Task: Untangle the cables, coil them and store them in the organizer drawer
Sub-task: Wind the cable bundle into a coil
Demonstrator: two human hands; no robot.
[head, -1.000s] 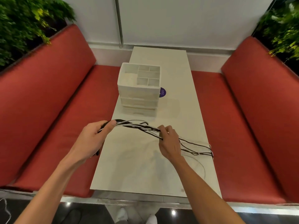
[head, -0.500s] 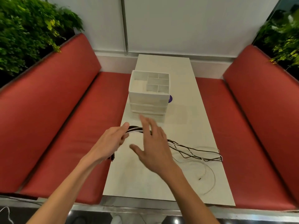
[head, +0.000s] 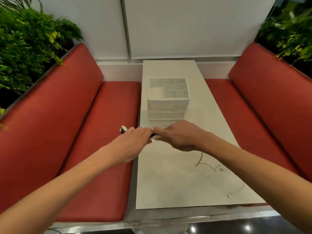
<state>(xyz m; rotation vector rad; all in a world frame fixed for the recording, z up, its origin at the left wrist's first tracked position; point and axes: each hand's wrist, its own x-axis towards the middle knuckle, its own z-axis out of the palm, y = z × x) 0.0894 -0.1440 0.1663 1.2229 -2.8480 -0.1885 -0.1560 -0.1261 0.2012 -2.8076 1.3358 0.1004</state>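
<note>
Just in front of the white organizer [head: 168, 100], at the left edge of the table [head: 168, 183], the cables [head: 154, 135] are gathered into a short bundle between the two hands. Only a dark-and-white stretch of it shows in the gap between the hands, and a plug end [head: 123, 128] sticks out past the left hand, out over the red bench [head: 104, 132] on that side of the organizer. One loose strand [head: 200, 160] trails from under the right hand toward the near end of the table, where the blur makes it hard to follow; a small pale connector [head: 229, 195] lies near the table's near right corner.

The left hand [head: 135, 139] is closed around the bundle, fingers curled narrow. The right hand [head: 179, 135] lies palm-down over the other end with its fingers together and bent; it seems to pinch the bundle at its tips, though the grip itself is hidden beneath the hand.

The organizer stands upright, well clear of the hands, its top compartments open and its drawers, as far as I can tell, closed.

Judging from this, the coiling is only begun and nothing is stored. The risk is the trailing strand: pulled in quickly, it could snag on the table edge or knot again on itself. The bundle also sits partly beyond the table's left side, so a slackened grip would drop it onto the bench.
</note>
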